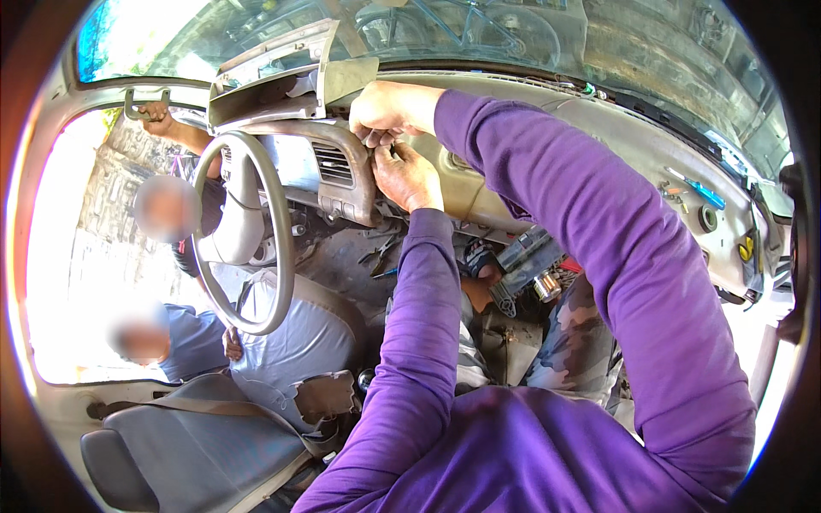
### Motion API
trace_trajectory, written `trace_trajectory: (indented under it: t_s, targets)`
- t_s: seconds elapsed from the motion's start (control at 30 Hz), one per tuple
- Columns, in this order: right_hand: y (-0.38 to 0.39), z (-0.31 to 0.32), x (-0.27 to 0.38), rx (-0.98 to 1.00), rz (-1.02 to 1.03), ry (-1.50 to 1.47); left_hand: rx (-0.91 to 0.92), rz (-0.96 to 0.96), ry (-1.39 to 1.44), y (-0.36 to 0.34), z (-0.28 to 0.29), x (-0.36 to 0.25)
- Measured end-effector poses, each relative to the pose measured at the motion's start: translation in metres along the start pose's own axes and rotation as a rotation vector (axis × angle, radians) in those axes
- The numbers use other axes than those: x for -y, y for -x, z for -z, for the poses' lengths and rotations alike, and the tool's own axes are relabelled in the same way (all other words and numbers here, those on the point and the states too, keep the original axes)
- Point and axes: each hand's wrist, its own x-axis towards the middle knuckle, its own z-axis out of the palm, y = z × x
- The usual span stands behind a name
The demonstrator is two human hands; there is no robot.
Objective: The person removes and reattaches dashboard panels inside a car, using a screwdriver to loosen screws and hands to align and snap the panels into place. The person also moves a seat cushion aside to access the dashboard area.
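Both my hands meet at the dashboard [500,103], just right of the trim panel with the air vent [333,164]. My left hand [409,178] is closed, with thumb and fingers pinched near the panel's right edge. Something small and dark shows at its fingertips, too small to name. Right above it, my right hand [383,111] is bent downward with its fingers curled together. What its fingertips hold, if anything, is hidden. The two hands' fingertips almost touch.
A steering wheel [285,248] stands left of the trim. An open bin-like dashboard part [274,81] sits above it. Pliers [379,252] lie on the floor. A blue-handled screwdriver [705,194] and tape roll [707,219] rest on the dashboard's right. Two people are at the left doorway.
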Motion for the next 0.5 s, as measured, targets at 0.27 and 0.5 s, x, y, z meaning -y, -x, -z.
trace_trajectory:
  t_s: [0.27, 0.5]
  targets:
    - [0.014, 0.031, -0.005, -0.569, 0.258, 0.387, 0.078, -0.261, 0.051, 0.006, 0.023, 0.024]
    - [0.057, -0.012, -0.063, -0.845, 0.329, 0.62, 0.161, -0.137, 0.262, 0.003, 0.023, 0.035]
